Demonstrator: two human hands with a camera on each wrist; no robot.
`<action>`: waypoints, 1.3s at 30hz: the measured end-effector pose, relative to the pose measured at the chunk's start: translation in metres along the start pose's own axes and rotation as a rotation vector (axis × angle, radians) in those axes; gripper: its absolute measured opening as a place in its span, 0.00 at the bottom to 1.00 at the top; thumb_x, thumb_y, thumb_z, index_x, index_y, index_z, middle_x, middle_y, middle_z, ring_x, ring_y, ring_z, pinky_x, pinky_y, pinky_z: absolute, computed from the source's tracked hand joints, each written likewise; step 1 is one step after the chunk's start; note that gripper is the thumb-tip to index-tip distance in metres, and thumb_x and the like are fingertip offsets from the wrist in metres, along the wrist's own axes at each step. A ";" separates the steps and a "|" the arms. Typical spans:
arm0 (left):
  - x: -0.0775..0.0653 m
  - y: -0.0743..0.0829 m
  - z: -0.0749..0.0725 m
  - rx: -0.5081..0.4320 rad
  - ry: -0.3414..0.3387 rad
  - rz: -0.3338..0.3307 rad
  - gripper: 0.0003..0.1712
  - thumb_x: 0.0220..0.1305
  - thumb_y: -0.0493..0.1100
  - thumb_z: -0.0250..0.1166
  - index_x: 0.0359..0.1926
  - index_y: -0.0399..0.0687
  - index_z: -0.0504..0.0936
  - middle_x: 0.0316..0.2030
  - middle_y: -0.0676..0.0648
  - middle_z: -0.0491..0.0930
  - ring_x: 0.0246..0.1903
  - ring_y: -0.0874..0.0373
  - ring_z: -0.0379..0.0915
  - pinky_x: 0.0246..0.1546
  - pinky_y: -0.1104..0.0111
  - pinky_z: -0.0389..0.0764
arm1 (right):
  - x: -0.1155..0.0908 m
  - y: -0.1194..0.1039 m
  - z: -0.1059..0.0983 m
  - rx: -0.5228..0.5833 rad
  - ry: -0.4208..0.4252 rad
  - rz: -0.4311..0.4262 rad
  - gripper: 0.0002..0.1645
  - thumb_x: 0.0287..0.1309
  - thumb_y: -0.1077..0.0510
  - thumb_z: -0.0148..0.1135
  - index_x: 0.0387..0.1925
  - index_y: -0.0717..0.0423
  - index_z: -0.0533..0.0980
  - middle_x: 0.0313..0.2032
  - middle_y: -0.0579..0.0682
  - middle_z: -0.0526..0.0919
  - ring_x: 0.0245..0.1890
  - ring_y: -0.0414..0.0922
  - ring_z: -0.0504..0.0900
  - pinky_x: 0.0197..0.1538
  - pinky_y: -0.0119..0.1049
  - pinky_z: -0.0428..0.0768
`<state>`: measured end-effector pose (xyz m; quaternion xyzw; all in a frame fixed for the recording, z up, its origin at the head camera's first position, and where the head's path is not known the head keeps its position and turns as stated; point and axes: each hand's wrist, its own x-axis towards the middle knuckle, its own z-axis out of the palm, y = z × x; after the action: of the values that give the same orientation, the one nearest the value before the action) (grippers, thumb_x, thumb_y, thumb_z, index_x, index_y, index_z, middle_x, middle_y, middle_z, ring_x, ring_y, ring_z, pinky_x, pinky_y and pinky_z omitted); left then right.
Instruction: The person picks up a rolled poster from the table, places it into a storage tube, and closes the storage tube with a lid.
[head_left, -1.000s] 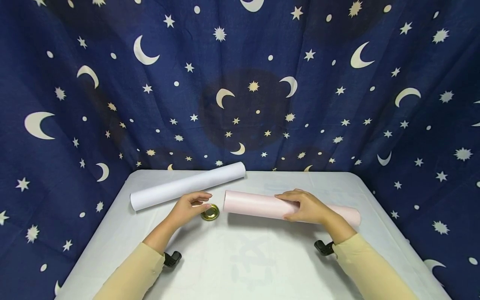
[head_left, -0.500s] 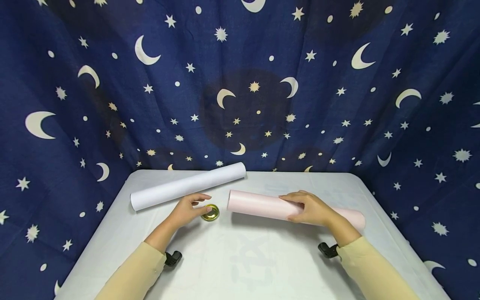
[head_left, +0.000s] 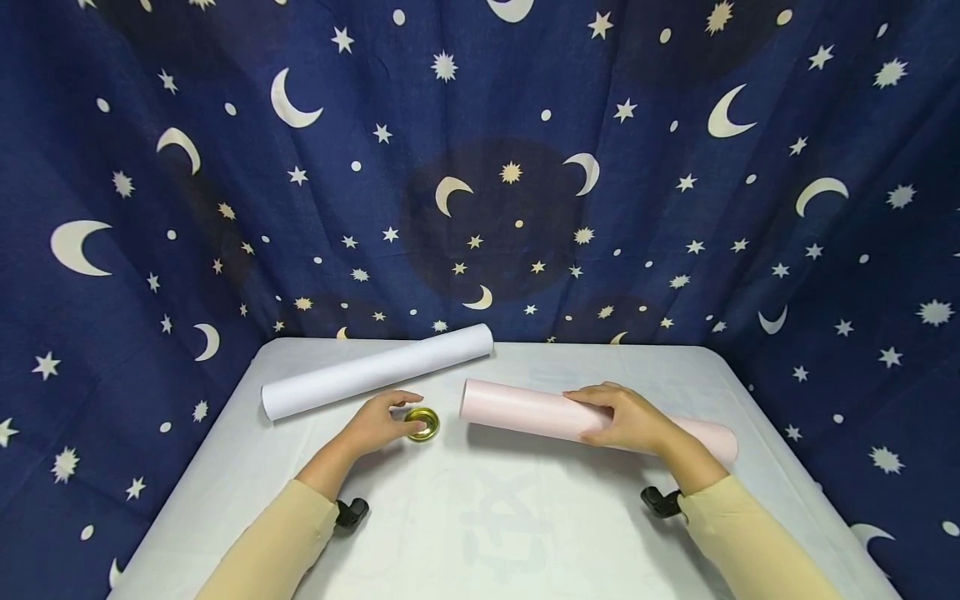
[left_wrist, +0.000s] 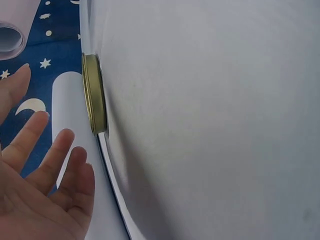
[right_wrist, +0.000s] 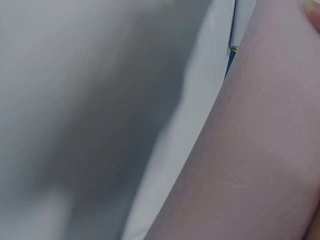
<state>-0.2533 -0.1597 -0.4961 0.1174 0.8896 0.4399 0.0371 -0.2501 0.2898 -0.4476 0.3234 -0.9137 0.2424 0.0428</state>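
Observation:
A roll of pale pink paper (head_left: 517,408) is gripped from above by my right hand (head_left: 618,417), thumb on the near side and fingers over the far side. Its shadow falls on the table below it, and in the right wrist view the pink roll (right_wrist: 250,140) fills much of the picture. My left hand (head_left: 381,423) has its fingers spread and holds nothing. Just beyond its fingertips lies a small round gold-coloured lid (head_left: 423,424), partly covered by the thumb in the head view. The left wrist view shows the lid (left_wrist: 95,95) edge-on, apart from the fingers (left_wrist: 52,160).
Behind the left hand, a roll of white paper (head_left: 375,372) lies slanted across the back left of the white-covered table (head_left: 525,517). A dark blue curtain (head_left: 480,225) with moons and stars surrounds the table's back and sides.
My right hand has shifted the pink roll a little to the right, widening its distance from the gold lid. My left hand has barely moved; the white roll stays put.

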 end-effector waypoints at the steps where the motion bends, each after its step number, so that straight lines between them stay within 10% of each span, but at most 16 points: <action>1: 0.000 0.000 0.000 0.009 0.000 -0.002 0.29 0.56 0.49 0.77 0.58 0.50 0.83 0.58 0.47 0.79 0.60 0.43 0.72 0.60 0.48 0.72 | 0.000 0.000 0.000 0.000 0.002 0.000 0.41 0.44 0.42 0.81 0.63 0.35 0.77 0.57 0.35 0.81 0.55 0.41 0.77 0.53 0.48 0.76; 39: 0.013 0.006 0.011 0.320 -0.122 -0.082 0.45 0.41 0.54 0.84 0.63 0.52 0.79 0.48 0.44 0.74 0.50 0.47 0.69 0.53 0.48 0.70 | -0.002 0.009 0.007 0.003 0.005 0.020 0.41 0.43 0.42 0.81 0.63 0.35 0.78 0.57 0.36 0.81 0.55 0.43 0.78 0.53 0.49 0.77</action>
<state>-0.2635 -0.1449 -0.4978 0.1118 0.9484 0.2827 0.0898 -0.2538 0.2939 -0.4584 0.3137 -0.9165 0.2448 0.0421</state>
